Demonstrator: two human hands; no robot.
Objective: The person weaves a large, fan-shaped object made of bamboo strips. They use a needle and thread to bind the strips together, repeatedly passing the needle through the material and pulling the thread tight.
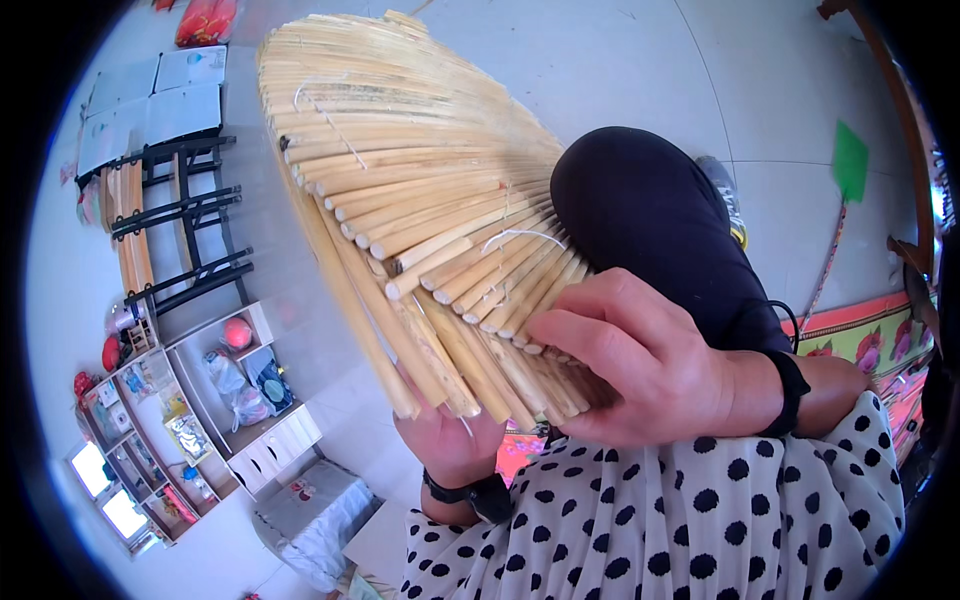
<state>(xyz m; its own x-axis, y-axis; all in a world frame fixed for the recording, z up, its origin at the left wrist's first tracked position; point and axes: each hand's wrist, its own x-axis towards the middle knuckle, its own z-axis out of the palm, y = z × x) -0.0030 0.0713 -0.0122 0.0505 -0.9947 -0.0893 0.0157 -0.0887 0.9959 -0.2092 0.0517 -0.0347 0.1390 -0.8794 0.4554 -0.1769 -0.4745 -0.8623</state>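
A mat of pale reed sticks (410, 130), strung side by side with white thread, fans across my lap and rests against my raised knee. Loops of white thread (525, 233) stand out from its face near the cut stick ends. My right hand (640, 360) grips the mat's near right edge, its curled fingers over the stick ends. Below the lower edge is my left hand (455, 435), holding the mat from underneath; most of its fingers are hidden behind the sticks. Both wrists wear dark bands.
Beyond the mat lies a pale tiled floor (620, 60). On the left stand folded black-framed furniture (190, 215) and a white shelf unit (270, 450) with bags and small things. A green fly swatter (850, 160) and a wooden frame (905, 130) are on the right, near a flowered cloth (870, 345).
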